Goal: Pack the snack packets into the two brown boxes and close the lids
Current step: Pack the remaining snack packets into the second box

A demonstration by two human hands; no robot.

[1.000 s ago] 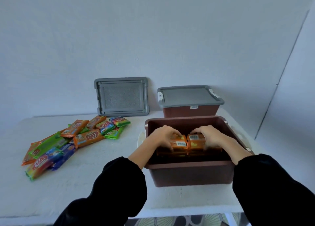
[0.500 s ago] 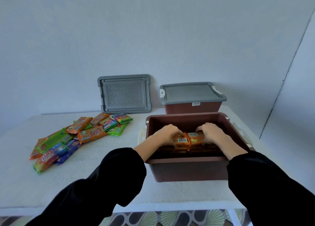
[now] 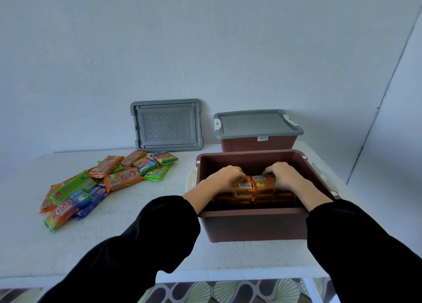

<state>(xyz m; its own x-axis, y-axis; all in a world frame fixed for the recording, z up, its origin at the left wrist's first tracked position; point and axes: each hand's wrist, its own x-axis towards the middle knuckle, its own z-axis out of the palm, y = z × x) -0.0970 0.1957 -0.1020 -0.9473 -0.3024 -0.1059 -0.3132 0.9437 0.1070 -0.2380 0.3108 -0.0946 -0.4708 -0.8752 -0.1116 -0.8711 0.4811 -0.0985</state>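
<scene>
Head view: our left grip (image 3: 225,179), a bare hand, curls its fingers over the top of one stack of orange packets (image 3: 245,186). Our right grip (image 3: 284,177) curls over the neighbouring stack the same way. Both grips are closed on packets, neither empty. The two stacks sit side by side, touching, inside the open brown box (image 3: 251,213), towards its near wall, with bare space behind them.

We judge the step to be squaring these stacks. To do it well, we should press down evenly with both grips and draw the stacks together so the edges line up. We should also settle them flat below the box rim; anything riding high would probably foul the lid later. Soft wrappers likely slide on each other, so a gentle squeeze should serve better than a hard one.

Left of the box, well apart, the loose packets (image 3: 102,181) lie heaped on the bench (image 3: 137,234), not yet packed. Behind and left of the box, the grey lid (image 3: 166,125) leans on the wall. Just behind it stands the closed brown box (image 3: 258,142).
</scene>
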